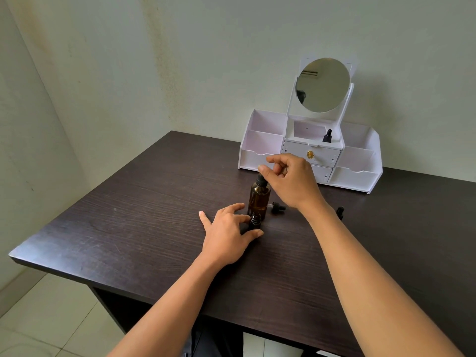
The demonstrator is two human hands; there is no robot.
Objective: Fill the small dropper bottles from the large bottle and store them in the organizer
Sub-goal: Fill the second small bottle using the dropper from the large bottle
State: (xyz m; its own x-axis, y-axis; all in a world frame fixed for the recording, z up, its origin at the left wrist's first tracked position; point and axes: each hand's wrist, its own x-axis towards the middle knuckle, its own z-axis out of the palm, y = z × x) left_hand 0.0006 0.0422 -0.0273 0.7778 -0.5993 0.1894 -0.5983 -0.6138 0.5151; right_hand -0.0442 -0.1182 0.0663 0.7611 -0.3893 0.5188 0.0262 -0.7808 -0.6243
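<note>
— Where's the large bottle (258, 199) on your feed?
— I see it upright mid-table (128, 215). The right hand (293, 184) pinches its black dropper top (260, 179) between thumb and fingers.
— And the left?
— The left hand (226, 235) grips a small open bottle (255, 220), just beside the large one at its six o'clock. A loose dropper (277, 207) lies at three o'clock; the white organizer (360, 161) stands at one o'clock, with a small dropper bottle (327, 136) in its centre compartment

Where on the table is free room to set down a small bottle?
Bare: the wide left part of the table, from the left hand to the left edge, and the near strip between the forearms. Crowded: around the large bottle, where the small bottle, a loose dropper and the right hand gather.
</note>
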